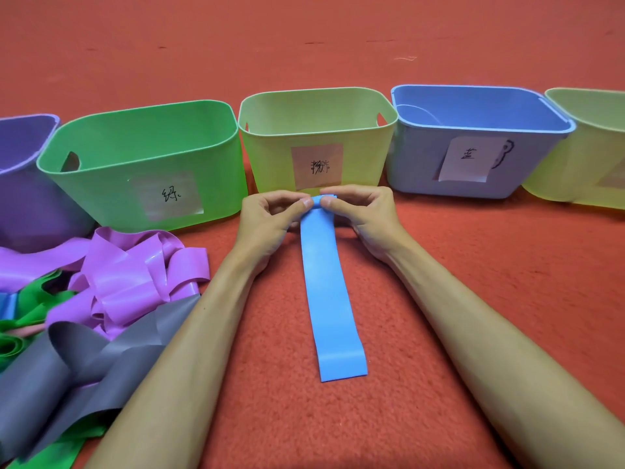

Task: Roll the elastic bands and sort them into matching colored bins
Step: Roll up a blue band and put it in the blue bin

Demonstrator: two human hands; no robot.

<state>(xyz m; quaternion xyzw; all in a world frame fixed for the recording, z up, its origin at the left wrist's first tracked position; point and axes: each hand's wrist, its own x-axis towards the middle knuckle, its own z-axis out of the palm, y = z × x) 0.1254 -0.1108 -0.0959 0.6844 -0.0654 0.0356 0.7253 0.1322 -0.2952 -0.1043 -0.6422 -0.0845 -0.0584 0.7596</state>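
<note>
Red carpet [456,299]: left hand [270,220] and right hand [367,214] pinch the blue band [329,292], fingers [334,207] half-hiding its roll.

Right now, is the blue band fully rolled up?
No, the left hand and right hand pinch only a curled far end; the blue band mostly lies flat.

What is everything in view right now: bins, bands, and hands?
Bins: five, back row, left to right: purple bin, green bin, yellow-green bin, blue bin, second yellow-green bin.
Labels: three plain, pale paper, on bin fronts.
Blue band: one, blue, flat before the yellow-green bin, far end rolled.
Loose bands: uncounted; purple bands, grey bands, green bands; piled left.
Carpet: one, red, underneath.
Left hand, right hand: pinch the band's rolled end.
</note>
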